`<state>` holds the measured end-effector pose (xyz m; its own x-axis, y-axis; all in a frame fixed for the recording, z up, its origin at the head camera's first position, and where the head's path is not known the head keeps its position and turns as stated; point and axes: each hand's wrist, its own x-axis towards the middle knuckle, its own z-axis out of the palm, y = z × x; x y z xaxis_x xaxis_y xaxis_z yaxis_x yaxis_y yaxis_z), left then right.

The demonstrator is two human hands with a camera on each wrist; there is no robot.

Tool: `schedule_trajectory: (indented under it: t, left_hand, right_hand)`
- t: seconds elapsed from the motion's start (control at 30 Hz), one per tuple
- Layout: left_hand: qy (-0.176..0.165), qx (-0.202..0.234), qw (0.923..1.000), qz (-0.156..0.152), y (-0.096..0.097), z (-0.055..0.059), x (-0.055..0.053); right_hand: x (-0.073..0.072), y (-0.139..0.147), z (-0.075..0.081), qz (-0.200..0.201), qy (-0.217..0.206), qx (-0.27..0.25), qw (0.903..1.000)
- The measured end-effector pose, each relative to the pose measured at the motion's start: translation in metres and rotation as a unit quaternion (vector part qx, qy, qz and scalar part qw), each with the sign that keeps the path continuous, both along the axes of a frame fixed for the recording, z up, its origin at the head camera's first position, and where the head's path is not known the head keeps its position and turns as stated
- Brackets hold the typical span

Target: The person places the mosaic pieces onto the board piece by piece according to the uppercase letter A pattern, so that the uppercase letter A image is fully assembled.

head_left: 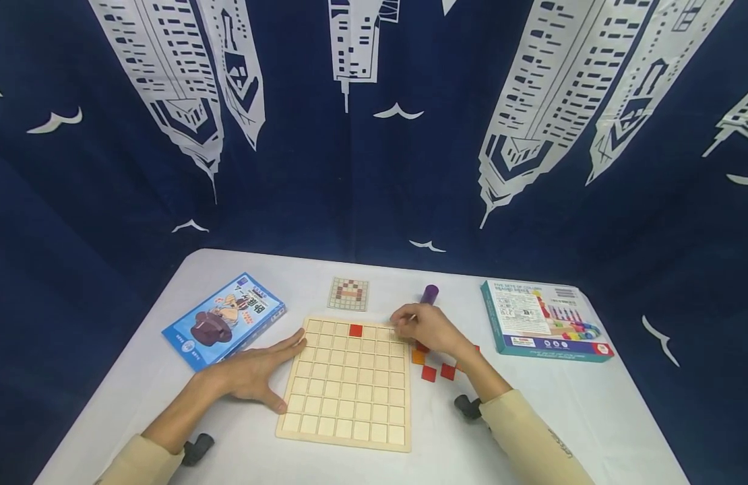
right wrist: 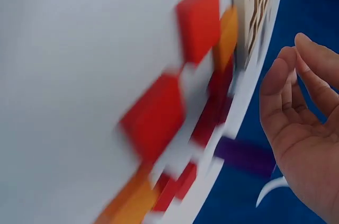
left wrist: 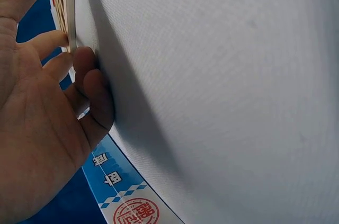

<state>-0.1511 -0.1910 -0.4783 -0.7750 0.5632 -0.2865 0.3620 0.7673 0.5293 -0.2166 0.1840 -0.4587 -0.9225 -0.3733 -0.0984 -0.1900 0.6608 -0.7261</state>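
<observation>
A pale wooden grid board [head_left: 350, 377] lies flat on the table, one red square tile [head_left: 356, 331] in its top row. My left hand [head_left: 253, 374] spreads along the board's left side, fingertips and thumb at its edge; the left wrist view also shows this hand [left wrist: 42, 107]. Over the board's upper right corner is my right hand [head_left: 428, 328], thumb and fingertips drawn together. In the right wrist view, the right hand [right wrist: 307, 113] shows no tile at its fingertips, though their far side is hidden. Loose red tiles [head_left: 429, 373] and orange tiles [head_left: 418, 358] lie right of the board.
Behind the board lies a small pattern card [head_left: 348, 294]. A blue box [head_left: 225, 320] is at the left, a green and white box [head_left: 546, 320] at the right. The purple cylinder [head_left: 430, 294] is just beyond my right hand. A dark blue curtain [head_left: 350, 168] hangs behind the table.
</observation>
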Motion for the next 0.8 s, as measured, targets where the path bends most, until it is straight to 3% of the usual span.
schedule_trajectory:
  t: [0.4, 0.8]
  left_hand:
    - [0.003, 0.006, 1.0000, -0.004, -0.001, -0.002, 0.001]
    - [0.001, 0.003, 1.0000, -0.004, -0.001, -0.001, 0.001]
  right_hand:
    - [0.006, 0.077, -0.005, -0.085, -0.036, 0.041, 0.9949]
    - [0.006, 0.093, -0.016, -0.093, -0.034, 0.099, 0.9902]
